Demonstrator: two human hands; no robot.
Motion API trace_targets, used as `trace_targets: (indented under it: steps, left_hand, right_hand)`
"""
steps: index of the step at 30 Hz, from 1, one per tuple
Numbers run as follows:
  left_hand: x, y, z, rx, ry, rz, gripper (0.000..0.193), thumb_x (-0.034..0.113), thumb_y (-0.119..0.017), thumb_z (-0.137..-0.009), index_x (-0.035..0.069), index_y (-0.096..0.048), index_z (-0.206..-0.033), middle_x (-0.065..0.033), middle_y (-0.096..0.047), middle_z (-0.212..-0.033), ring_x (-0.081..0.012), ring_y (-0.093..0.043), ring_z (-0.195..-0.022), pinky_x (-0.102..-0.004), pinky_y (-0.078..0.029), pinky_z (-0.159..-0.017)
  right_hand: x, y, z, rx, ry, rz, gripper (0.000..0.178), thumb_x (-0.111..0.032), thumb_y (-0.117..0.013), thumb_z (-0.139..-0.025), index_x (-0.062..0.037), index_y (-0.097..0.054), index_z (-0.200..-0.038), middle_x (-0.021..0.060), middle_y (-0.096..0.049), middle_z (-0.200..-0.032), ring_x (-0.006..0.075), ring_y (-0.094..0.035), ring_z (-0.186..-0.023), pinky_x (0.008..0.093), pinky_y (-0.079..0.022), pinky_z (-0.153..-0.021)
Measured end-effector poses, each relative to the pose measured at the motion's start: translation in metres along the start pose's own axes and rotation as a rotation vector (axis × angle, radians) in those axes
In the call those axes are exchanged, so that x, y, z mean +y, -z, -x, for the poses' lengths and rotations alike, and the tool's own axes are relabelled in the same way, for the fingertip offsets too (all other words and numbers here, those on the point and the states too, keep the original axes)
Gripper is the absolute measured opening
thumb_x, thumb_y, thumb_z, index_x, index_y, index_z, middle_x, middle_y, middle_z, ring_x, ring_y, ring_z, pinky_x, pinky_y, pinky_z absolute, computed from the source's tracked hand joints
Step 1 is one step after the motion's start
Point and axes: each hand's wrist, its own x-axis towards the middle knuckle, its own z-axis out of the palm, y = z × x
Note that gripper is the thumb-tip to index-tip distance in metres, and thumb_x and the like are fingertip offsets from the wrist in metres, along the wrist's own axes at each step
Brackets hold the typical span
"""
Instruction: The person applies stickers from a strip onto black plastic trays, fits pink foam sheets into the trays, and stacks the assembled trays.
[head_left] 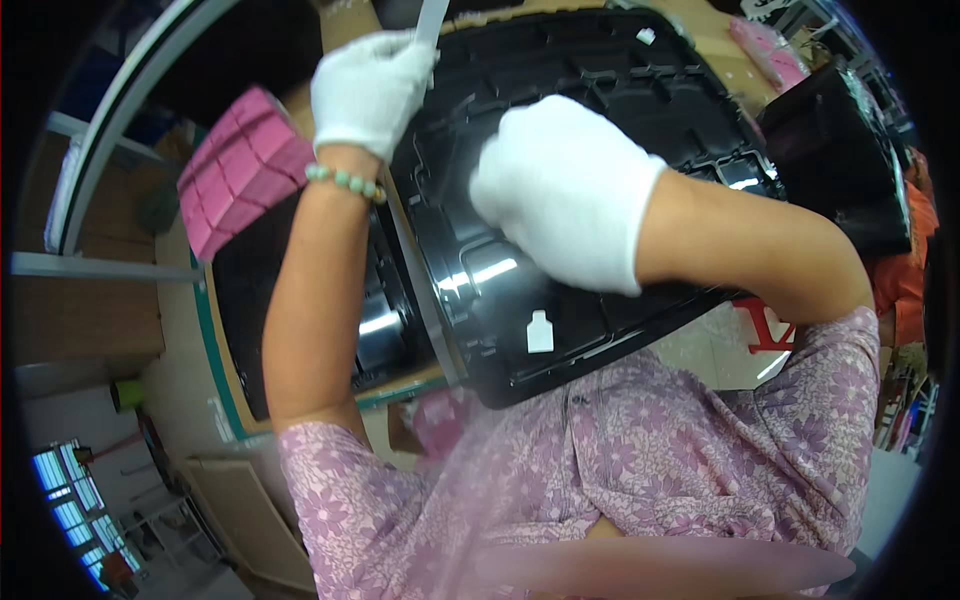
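Note:
A large black moulded plastic panel (470, 235) lies in front of me, its ribbed surface shiny. My left hand (372, 88), in a white glove, is closed at the panel's far left edge. From its fingers a thin pale strip (432, 20) sticks up toward the top of the view. Over the middle of the panel is my right hand (570, 190), also gloved in white, with its fingers curled in. Whatever those fingers may hold is hidden. A small white label-shaped piece (540, 332) sits on the panel's near part. Another white bit (646, 36) lies at its far right.
Left of my left wrist stands a stack of pink blocks (245, 170). A second black panel (375, 315) lies under my left forearm. At the right are a black bin-like part (835, 160), a pink wrapped bundle (768, 50) and a red stool (765, 325).

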Motion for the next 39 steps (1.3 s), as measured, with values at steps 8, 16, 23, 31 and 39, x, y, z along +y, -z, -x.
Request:
trace_targets:
  steps: [8, 16, 23, 31, 39]
  left_hand:
    - [0.013, 0.004, 0.001, 0.033, 0.178, 0.257, 0.022, 0.013, -0.073, -0.087, -0.004, -0.071, -0.100, -0.0067, -0.071, -0.080, -0.0113, -0.067, -0.069, -0.0217, -0.052, -0.061]
    - [0.013, 0.008, -0.004, 0.093, 0.009, 0.045, 0.025, 0.020, -0.069, -0.085, 0.000, -0.074, -0.098, -0.0088, -0.073, -0.080, -0.0136, -0.069, -0.070, -0.0261, -0.053, -0.063]
    - [-0.035, 0.027, -0.019, 0.181, 0.186, 0.200, 0.031, 0.024, -0.071, -0.083, 0.003, -0.075, -0.105, -0.0077, -0.074, -0.082, -0.0141, -0.068, -0.073, -0.0275, -0.053, -0.069]
    - [-0.133, 0.078, -0.034, 0.185, 0.394, 0.467, 0.038, 0.014, -0.064, -0.092, 0.001, -0.063, -0.127, -0.0114, -0.067, -0.116, -0.0173, -0.065, -0.098, -0.0295, -0.049, -0.091]
    - [-0.039, 0.040, -0.013, 0.538, -0.113, 0.226, 0.027, 0.006, -0.065, -0.092, -0.007, -0.066, -0.115, -0.0134, -0.070, -0.110, -0.0180, -0.066, -0.099, -0.0282, -0.052, -0.092]
  right_hand:
    - [0.123, -0.007, -0.093, 0.645, -0.563, -1.077, 0.036, -0.037, -0.060, -0.095, -0.0039, -0.068, -0.105, 0.0042, -0.069, -0.095, 0.0120, -0.061, -0.081, 0.0269, -0.050, -0.077]
    - [0.122, -0.007, -0.102, 0.927, -0.129, 0.341, 0.015, -0.015, -0.055, -0.090, -0.0081, -0.068, -0.092, 0.0141, -0.065, -0.081, 0.0318, -0.064, -0.077, 0.0407, -0.051, -0.069]
    - [0.072, 0.052, 0.001, 0.623, -0.190, -0.656, 0.018, -0.019, -0.061, -0.092, -0.0026, -0.066, -0.087, 0.0064, -0.066, -0.076, 0.0132, -0.063, -0.069, 0.0297, -0.050, -0.065]
    - [0.076, 0.112, 0.166, -0.062, -0.740, -0.348, 0.016, -0.019, -0.067, -0.087, -0.0029, -0.066, -0.086, 0.0031, -0.060, -0.067, 0.0104, -0.057, -0.052, 0.0255, -0.047, -0.052]
    - [0.103, 0.057, 0.199, -0.101, -0.699, -0.135, 0.012, -0.016, -0.065, -0.081, -0.0051, -0.070, -0.084, 0.0125, -0.069, -0.079, 0.0256, -0.066, -0.073, 0.0355, -0.051, -0.070]
